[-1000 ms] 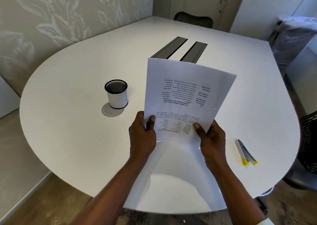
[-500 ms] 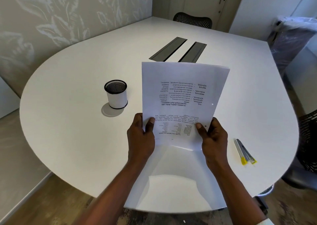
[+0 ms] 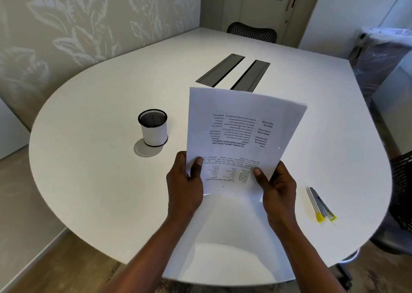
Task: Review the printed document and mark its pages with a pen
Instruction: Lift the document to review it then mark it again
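White bench [image 3: 107, 181] filling mid-frame. Mesh-rimmed cup [image 3: 153, 127] standing upright left of centre. Two dark slots [image 3: 234, 72] lying side by side above centre. Chair back [image 3: 252, 32] showing at upper centre. Plastic-wrapped object [image 3: 383, 56] sitting at upper right.

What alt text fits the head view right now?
Both hands, left hand and right hand, hold a printed document upright by its lower corners above a white table. A mesh cup stands to the left; two yellow-tipped pens lie to the right, untouched.
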Demonstrator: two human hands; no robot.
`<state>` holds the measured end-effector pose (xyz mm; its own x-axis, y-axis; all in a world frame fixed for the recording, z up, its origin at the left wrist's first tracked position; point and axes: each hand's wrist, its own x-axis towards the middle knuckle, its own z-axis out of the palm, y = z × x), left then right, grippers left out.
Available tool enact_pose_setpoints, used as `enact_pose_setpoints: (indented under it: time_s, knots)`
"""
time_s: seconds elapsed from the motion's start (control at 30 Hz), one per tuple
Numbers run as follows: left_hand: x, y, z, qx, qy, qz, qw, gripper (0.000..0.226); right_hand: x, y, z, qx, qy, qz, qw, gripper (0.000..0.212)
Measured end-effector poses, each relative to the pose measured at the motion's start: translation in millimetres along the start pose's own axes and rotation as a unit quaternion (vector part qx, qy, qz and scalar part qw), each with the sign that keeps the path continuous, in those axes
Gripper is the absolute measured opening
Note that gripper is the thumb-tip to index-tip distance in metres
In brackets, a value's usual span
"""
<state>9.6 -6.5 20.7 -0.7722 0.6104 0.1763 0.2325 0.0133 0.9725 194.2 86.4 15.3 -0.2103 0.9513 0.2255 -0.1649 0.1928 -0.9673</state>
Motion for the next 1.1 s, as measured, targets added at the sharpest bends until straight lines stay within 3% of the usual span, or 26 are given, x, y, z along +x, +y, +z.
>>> enact_pose_setpoints:
  time_s: [0.2, 0.4, 1.1]
  knots:
    - [-0.1, -3.3, -2.9, -0.012, -0.001, 0.003, 1.0, 0.019, 3.4, 0.1, -4.6, 0.008, 0.008, 0.005, 1.0, 0.021]
    - [0.3, -3.7, -1.7, -0.003, -0.003, 0.011, 1.0, 0.015, 2.2, -4.9, 0.6, -0.011, -0.001, -0.03, 0.999, 0.033]
    - [-3.4, -3.6, -0.2, 0.014, -0.007, 0.003, 1.0, 0.015, 5.1, -3.3, 0.1, -0.034, 0.004, -0.011, 0.999, 0.035]
